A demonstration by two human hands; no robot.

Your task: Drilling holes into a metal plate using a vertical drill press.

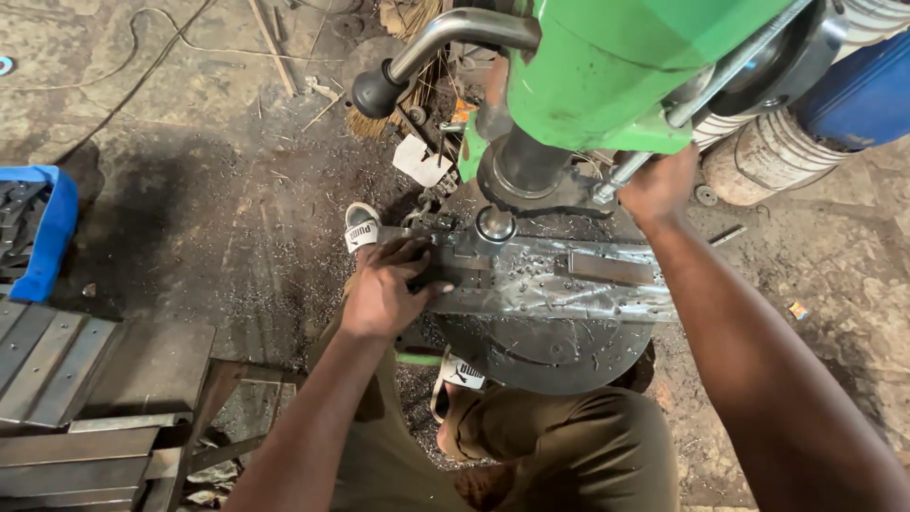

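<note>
Left hand (384,289) is pressing flat, fingers spread, on the long metal bar (559,275) lying across the drill press's round table (550,351), under the spindle (495,224). Right hand (659,185) is gripping the feed lever (635,161).

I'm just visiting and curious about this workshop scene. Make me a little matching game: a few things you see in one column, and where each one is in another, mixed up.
Things:
1. left hand
2. right hand
3. blue crate
4. flat metal strips

Places:
A. stacked at the lower left
B. gripping a feed lever of the green drill press
C. at the left edge of the floor
D. pressing on the metal bar under the drill

Pairs: 1-D, 2-B, 3-C, 4-A
</note>
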